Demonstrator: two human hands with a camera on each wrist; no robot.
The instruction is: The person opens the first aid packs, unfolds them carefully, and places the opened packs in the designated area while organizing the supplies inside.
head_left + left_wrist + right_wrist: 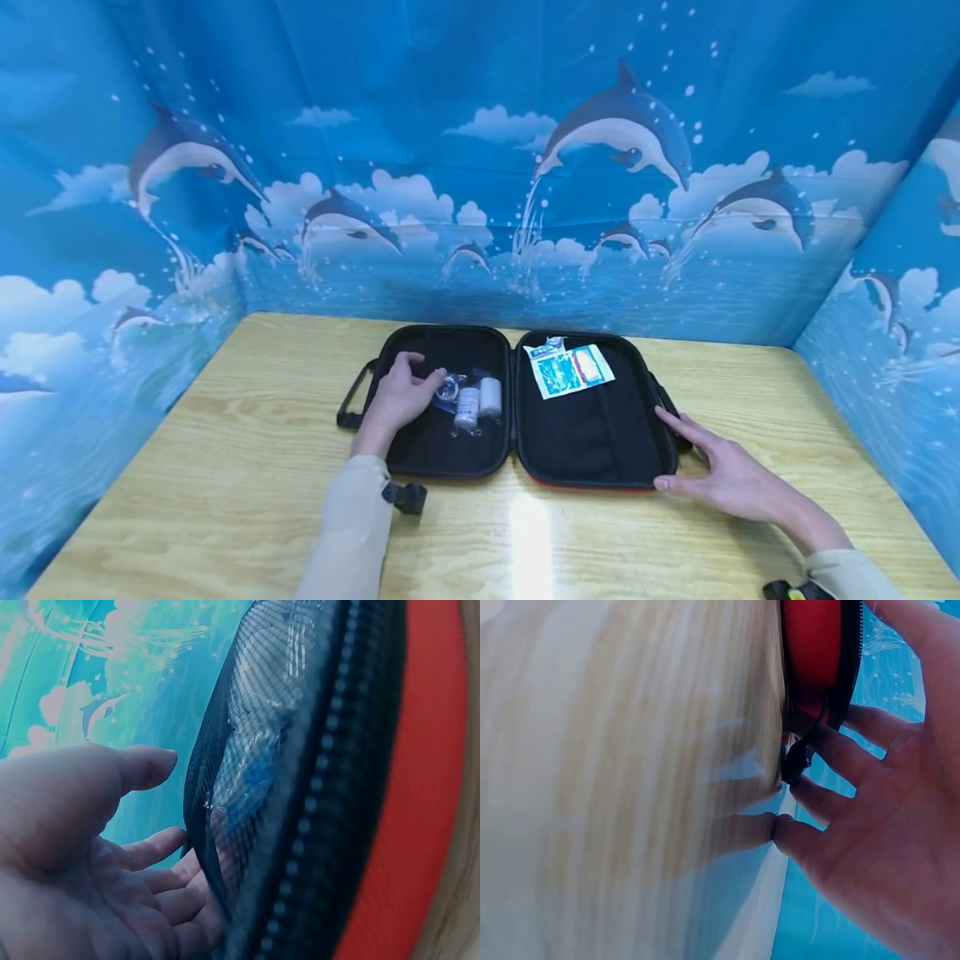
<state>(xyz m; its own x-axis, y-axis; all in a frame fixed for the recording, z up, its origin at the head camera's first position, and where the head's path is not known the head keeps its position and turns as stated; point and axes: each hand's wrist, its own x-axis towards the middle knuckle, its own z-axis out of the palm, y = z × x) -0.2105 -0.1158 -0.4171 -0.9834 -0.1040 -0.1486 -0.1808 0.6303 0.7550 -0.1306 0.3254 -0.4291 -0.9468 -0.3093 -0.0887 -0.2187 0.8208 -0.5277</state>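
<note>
A black-lined, red-shelled zip case (562, 446) lies spread on the table. My left hand (400, 396) is over its left half. In the left wrist view, several fingertips reach behind the mesh (266, 697) of a pocket, with the thumb apart from it; I see nothing gripped. Near that hand are a wrapped ring-shaped roll (447, 389) and two wrapped white rolls (467, 406). My right hand (738, 479) touches the right half's outer edge, fingers spread. In the right wrist view, its fingers are beside the zip pull (798, 761).
Flat blue-and-white packets (590, 367) lie at the top of the case's right half. A carry handle (351, 408) sticks out on the left. Dolphin-print curtains (465, 167) stand behind and beside the wooden table (225, 467).
</note>
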